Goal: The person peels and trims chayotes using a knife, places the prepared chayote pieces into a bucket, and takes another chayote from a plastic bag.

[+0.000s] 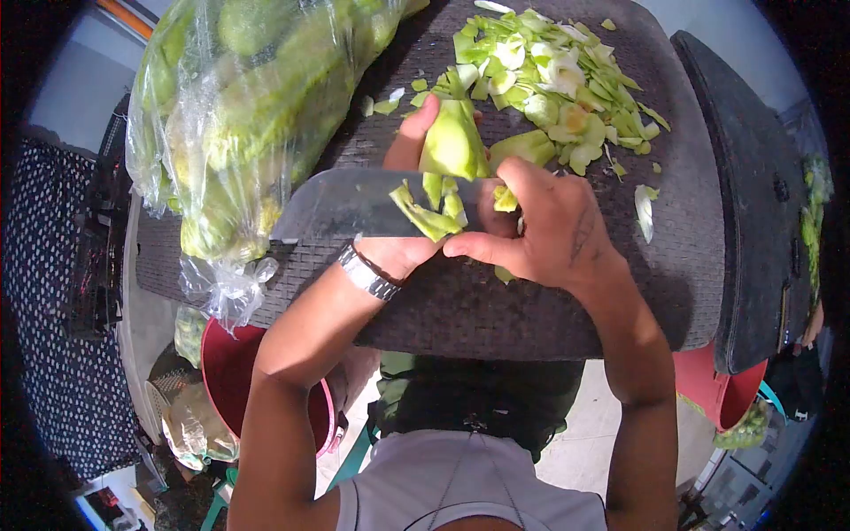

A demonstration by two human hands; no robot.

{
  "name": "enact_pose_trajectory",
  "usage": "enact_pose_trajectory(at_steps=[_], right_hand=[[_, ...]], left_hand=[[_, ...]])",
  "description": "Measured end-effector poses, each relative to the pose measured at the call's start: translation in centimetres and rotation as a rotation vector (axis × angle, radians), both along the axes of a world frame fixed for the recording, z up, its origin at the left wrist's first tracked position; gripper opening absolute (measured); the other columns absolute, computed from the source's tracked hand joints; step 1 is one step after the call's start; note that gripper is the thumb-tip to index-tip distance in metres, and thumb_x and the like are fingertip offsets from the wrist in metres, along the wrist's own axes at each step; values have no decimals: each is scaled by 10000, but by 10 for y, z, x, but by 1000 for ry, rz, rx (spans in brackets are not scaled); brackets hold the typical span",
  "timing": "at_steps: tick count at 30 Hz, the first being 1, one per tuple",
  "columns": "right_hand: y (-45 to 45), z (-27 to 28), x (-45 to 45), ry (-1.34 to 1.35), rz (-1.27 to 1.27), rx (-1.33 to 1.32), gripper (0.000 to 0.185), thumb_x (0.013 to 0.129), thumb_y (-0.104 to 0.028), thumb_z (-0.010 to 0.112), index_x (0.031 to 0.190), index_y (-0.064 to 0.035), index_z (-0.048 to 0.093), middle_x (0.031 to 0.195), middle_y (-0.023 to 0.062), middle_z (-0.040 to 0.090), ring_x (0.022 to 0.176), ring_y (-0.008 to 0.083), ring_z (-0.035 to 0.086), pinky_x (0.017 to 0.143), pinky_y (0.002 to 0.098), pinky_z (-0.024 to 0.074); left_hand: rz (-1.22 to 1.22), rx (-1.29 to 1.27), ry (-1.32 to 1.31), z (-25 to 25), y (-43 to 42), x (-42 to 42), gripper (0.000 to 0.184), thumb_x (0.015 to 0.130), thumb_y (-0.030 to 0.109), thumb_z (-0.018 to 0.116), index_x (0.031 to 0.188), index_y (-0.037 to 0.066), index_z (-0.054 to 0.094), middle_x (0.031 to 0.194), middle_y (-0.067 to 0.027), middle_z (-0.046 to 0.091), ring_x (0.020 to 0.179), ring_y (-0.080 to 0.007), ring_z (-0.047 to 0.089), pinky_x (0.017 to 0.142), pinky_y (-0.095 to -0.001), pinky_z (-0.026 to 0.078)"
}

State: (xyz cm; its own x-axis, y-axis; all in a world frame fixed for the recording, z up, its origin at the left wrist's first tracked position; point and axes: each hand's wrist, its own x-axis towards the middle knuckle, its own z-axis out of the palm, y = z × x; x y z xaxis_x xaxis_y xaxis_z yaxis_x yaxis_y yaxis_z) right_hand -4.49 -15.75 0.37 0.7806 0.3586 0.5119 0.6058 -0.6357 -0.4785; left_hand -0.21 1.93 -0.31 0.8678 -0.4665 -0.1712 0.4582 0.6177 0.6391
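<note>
My left hand (408,142), with a metal watch (367,273) at its wrist, is closed around a partly cut pale green vegetable (453,146) that looks like a chayote. The blade hides part of that hand. My right hand (558,226) grips a wide-bladed knife (332,203), its handle covered by the fingers. The blade lies crosswise just below the vegetable, pointing left. Green peel strips (429,212) cling to the blade. Another pale green piece (529,146) rests on the table behind my right hand.
A knotted clear plastic bag (257,115) of green vegetables lies at the left of the dark woven-textured table (531,319). Peels and slices (567,88) are heaped at the back right. Below stand red tubs (232,354) on both sides. A black chair back (753,195) borders the right.
</note>
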Motion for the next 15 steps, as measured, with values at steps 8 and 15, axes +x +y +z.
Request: enact_pose_trajectory(at_steps=[8,15], right_hand=[[-15,1,9,204,-102,86,653,775,-623,824,903,-19,609,682,133,640,637,341,690,595,428,535],[-37,8,27,356,-299,376,597,946,-564,704,800,10,631,607,108,548,580,182,499,578,380,417]], left_hand=[[-115,-16,-27,1,3,0,598,1017,590,515,1319,82,606,1101,-68,685,896,-217,696,730,-407,600],[-131,-67,7,-1,6,3,562,983,487,569,1331,48,593,1126,-116,710,916,-284,712,631,-396,583]])
